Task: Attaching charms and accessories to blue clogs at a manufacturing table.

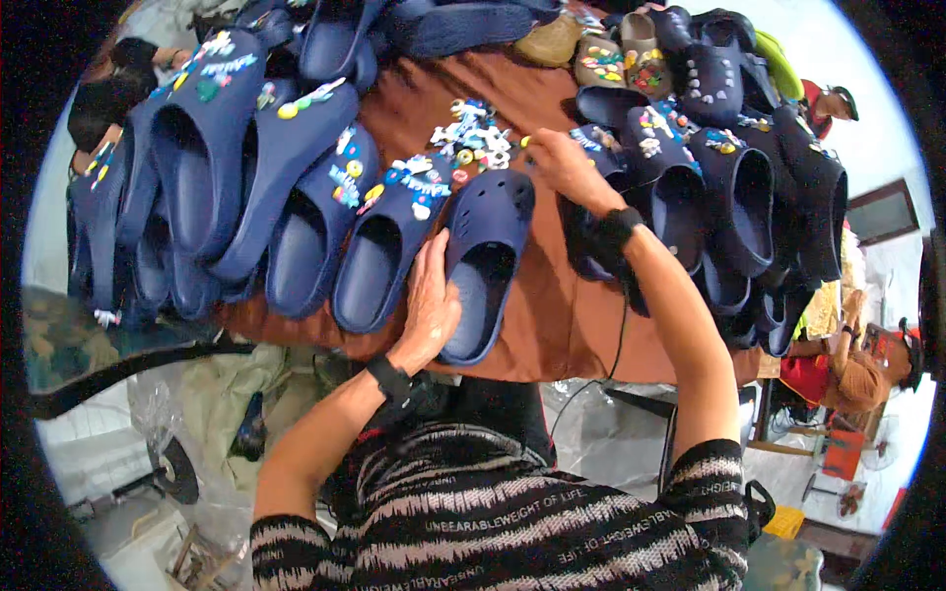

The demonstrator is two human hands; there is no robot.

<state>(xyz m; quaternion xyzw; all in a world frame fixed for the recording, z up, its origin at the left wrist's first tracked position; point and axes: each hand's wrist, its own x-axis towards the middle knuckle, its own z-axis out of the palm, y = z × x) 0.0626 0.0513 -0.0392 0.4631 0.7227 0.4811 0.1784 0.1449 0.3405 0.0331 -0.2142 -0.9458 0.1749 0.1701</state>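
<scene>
Brown cloth (pixel 562 305) covers the worktable. At left, navy clogs (pixel 305 251) overlap in a bank; at least five bear charms, though the full number is hidden. Next comes the left hand (pixel 432 300), grasping one plain navy clog (pixel 498 236) by its left side, thumb over the rim. This clog lies just right of that hand, toe far, heel near. Just beyond its toe sits one pile of small charms (pixel 473 136), too heaped to count. Right of the pile, the right hand (pixel 574 169) has bent fingers beside one yellow charm (pixel 525 141); I cannot tell whether they pinch it. Farther right stand more dark clogs (pixel 734 202), two brownish clogs (pixel 645 59) at the far side, and one green clog (pixel 778 64).
</scene>
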